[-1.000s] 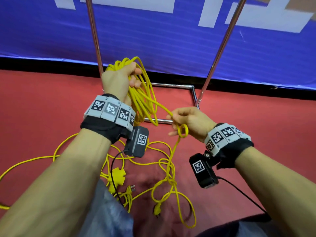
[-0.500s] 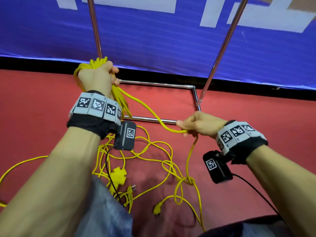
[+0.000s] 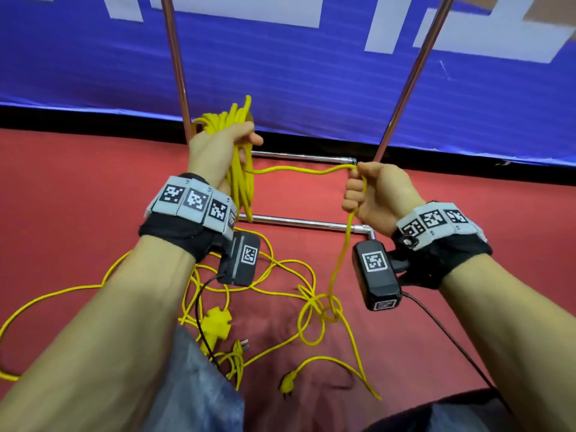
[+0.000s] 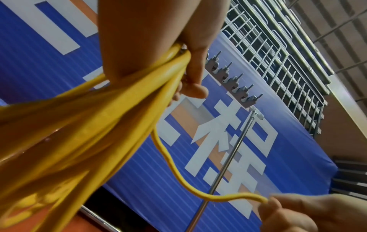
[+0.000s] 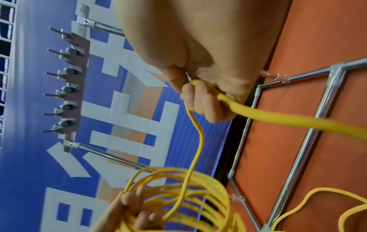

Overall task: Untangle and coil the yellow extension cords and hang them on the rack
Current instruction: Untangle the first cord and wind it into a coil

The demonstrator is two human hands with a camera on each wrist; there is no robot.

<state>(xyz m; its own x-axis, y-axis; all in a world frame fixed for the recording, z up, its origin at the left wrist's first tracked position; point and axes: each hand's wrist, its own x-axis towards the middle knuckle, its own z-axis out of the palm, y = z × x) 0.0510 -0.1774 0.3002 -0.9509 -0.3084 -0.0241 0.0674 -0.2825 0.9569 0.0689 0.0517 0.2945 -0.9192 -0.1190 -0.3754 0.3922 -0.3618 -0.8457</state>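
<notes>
The coiling step was under way. The left hand (image 3: 218,145) gripped a coil (image 3: 240,169) of yellow cord in front of the rack (image 3: 299,221), fingers curled round its loops. The right hand (image 3: 374,194) closed on the free strand (image 3: 299,170) stretched between them. Next, that strand probably needed laying onto the coil, while a knot (image 3: 330,310) waited on the floor (image 3: 78,213).
</notes>
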